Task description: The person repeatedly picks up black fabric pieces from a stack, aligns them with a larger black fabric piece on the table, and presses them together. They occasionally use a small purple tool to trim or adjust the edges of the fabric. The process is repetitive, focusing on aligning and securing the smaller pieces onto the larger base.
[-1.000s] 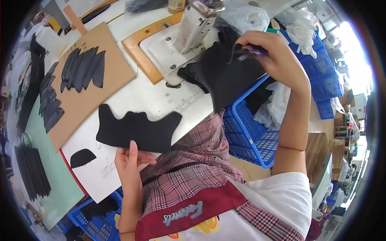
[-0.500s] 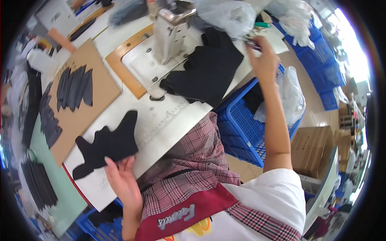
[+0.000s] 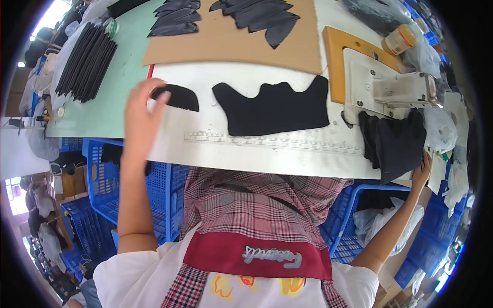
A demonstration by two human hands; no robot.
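A small, curved black fabric piece (image 3: 181,97) lies flat on the white desk (image 3: 267,154), its left end between the parted thumb and fingers of our left hand (image 3: 141,110); we cannot tell whether they touch it. To its right, apart from it, we see a scalloped black fabric piece (image 3: 280,110) spread flat above a printed ruler scale (image 3: 272,141). Our right hand (image 3: 422,168) is at the far right, beside a black fabric stack (image 3: 400,149) and partly hidden, so we cannot tell what, if anything, it grasps. The stack lies by the sewing machine (image 3: 405,90) and reaches the desk's front edge; a careless brush of the right arm could, we judge, tip it toward the blue crate (image 3: 336,223) below. On the left, fingertips pressing down on the thin cloth might skid or crease it rather than catch its edge. Beyond, a cardboard sheet (image 3: 231,54) bears dark leaf-shaped pieces (image 3: 257,15).
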